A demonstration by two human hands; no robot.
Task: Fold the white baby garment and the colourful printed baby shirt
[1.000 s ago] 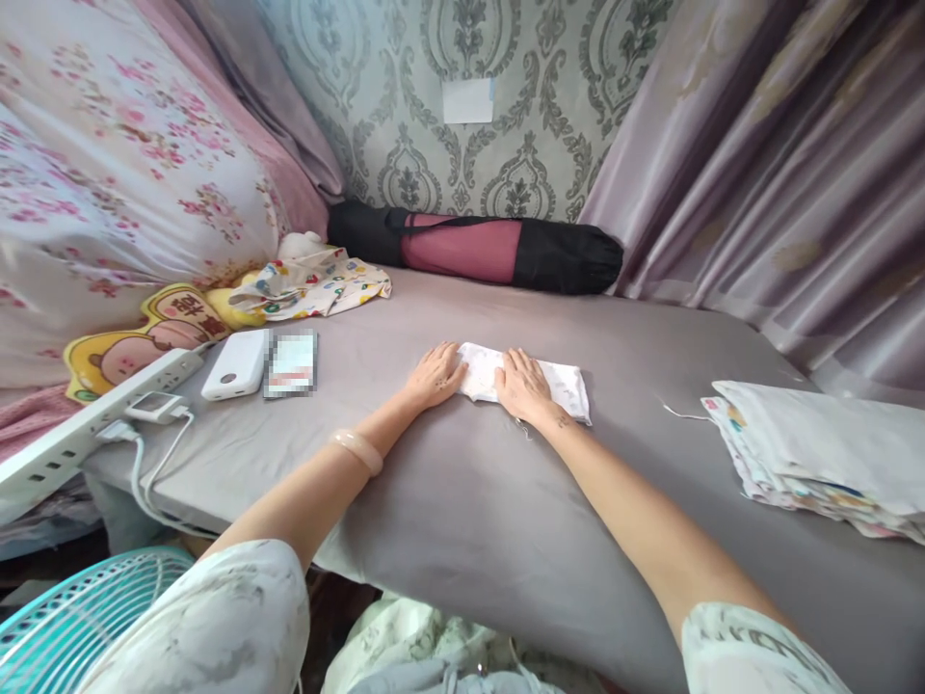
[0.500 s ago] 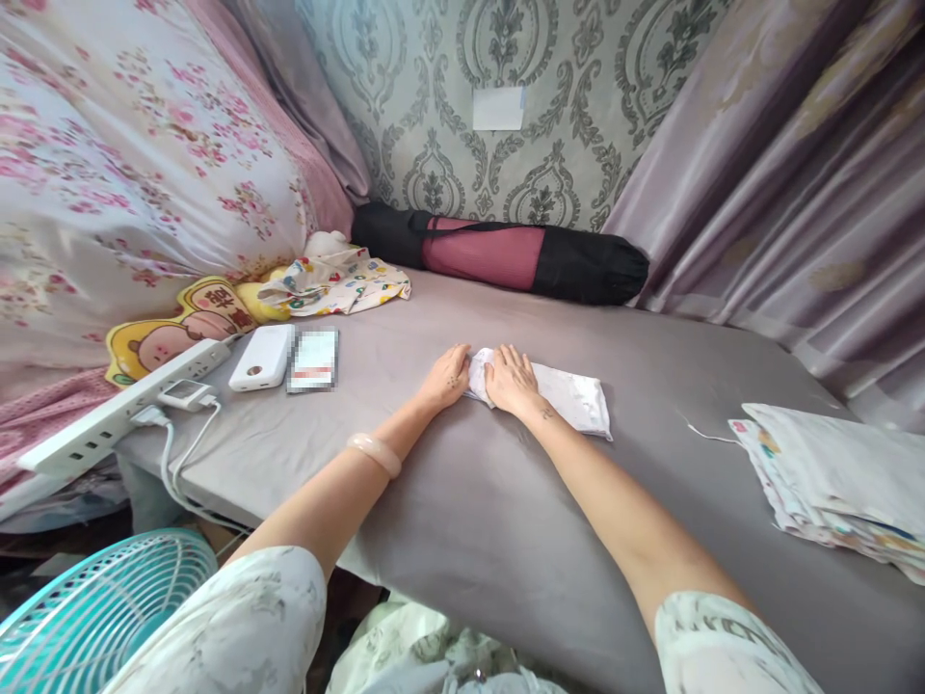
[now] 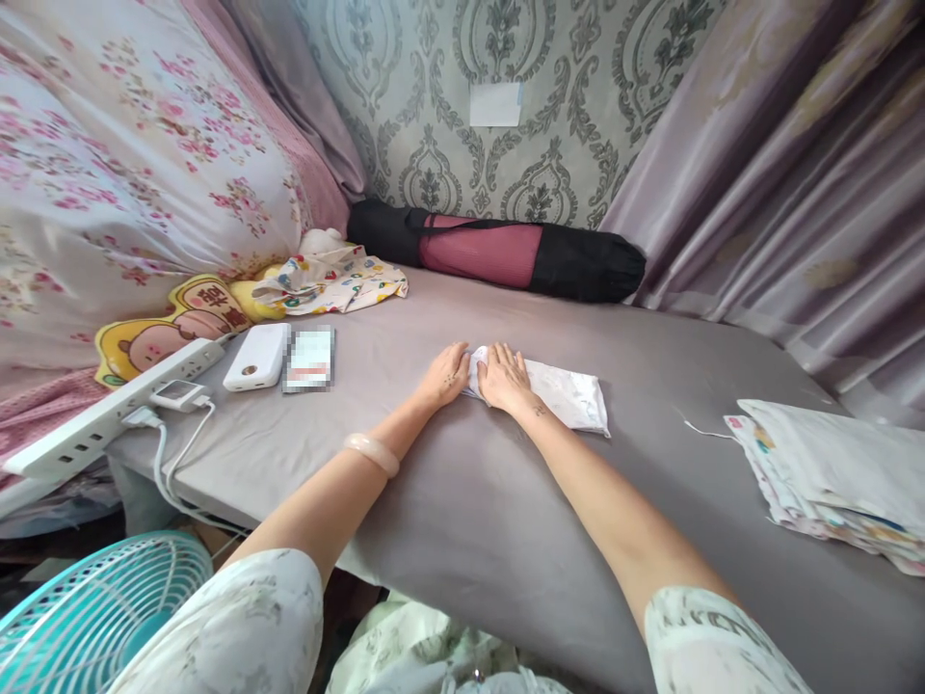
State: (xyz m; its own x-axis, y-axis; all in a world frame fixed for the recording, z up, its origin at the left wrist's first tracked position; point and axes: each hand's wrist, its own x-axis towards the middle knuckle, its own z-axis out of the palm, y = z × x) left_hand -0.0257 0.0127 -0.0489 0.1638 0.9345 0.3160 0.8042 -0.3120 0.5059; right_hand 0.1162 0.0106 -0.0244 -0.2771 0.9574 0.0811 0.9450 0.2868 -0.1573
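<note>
A white cloth (image 3: 568, 393), folded into a long flat strip, lies on the grey-covered surface in front of me. My right hand (image 3: 504, 376) rests flat on its left part, palm down, fingers stretched out. At the strip's left end is my left hand (image 3: 446, 374), its fingers close together and curled against the cloth edge; the fingertips are partly hidden. A pale bangle (image 3: 372, 453) circles my left forearm.
To the right lies a stack of folded cloths (image 3: 838, 482). On the left are a power strip (image 3: 116, 410), a white power bank (image 3: 258, 357), a blurred flat item (image 3: 309, 359) and a fan (image 3: 108, 617). A black-and-pink roll bag (image 3: 481, 253) lies along the wall.
The view has shifted slightly. Both hands stay at the left part of the folded cloth, with the right hand still flat on it.
</note>
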